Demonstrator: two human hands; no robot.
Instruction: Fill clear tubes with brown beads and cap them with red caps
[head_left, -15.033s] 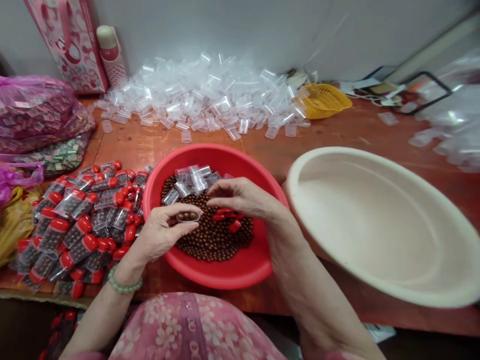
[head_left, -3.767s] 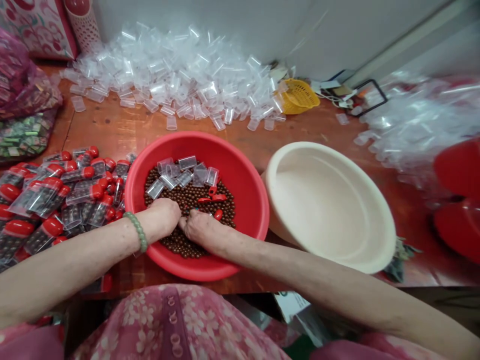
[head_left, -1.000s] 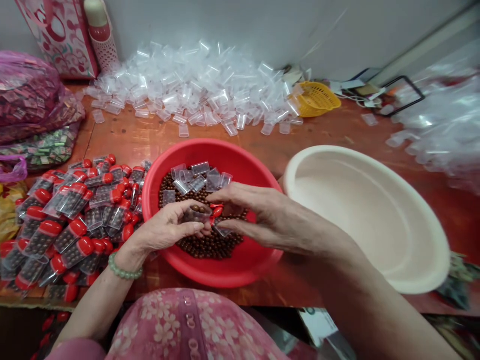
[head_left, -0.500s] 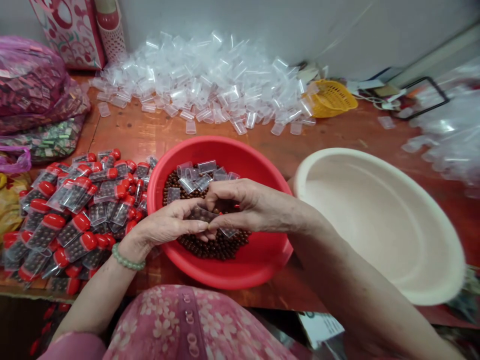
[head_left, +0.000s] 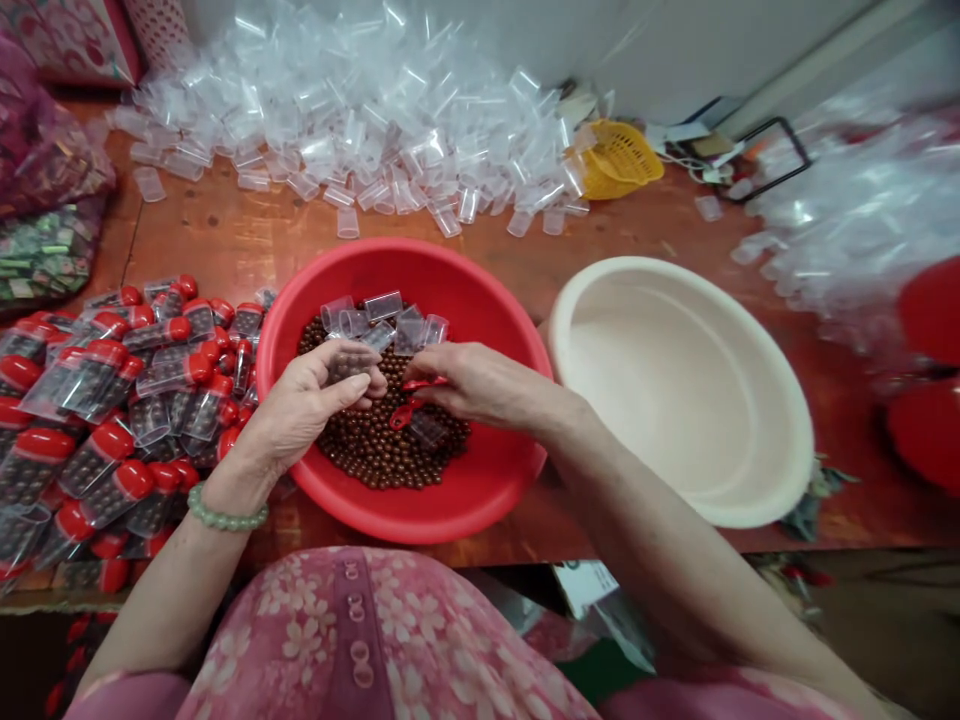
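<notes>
My left hand (head_left: 311, 395) is closed around a clear plastic case (head_left: 352, 362) that seems to have dark balls inside; the fingers partly cover it. Opposite it, my right hand (head_left: 476, 382) pinches a small red plastic piece (head_left: 424, 383), whose exact kind I cannot make out. Just below those fingertips shows a red ringed end (head_left: 403, 414), perhaps part of the same piece. Both hands are over a red basin (head_left: 502, 480) that holds many brown beads (head_left: 390, 460). Several clear cases (head_left: 384, 306) lie on the beads towards the far side.
Filled cases with red caps (head_left: 112, 440) are heaped on the left. A cream basin (head_left: 675, 400) stands to the right. Along the wall lies a large pile of clear cases (head_left: 360, 130), beside a yellow basket (head_left: 619, 160). Red round objects (head_left: 930, 430) sit at the right edge.
My hands, earlier together at the case, have moved apart. The left keeps the case, while the right is now at the red piece lower over the beads. The view has shifted to the right.
</notes>
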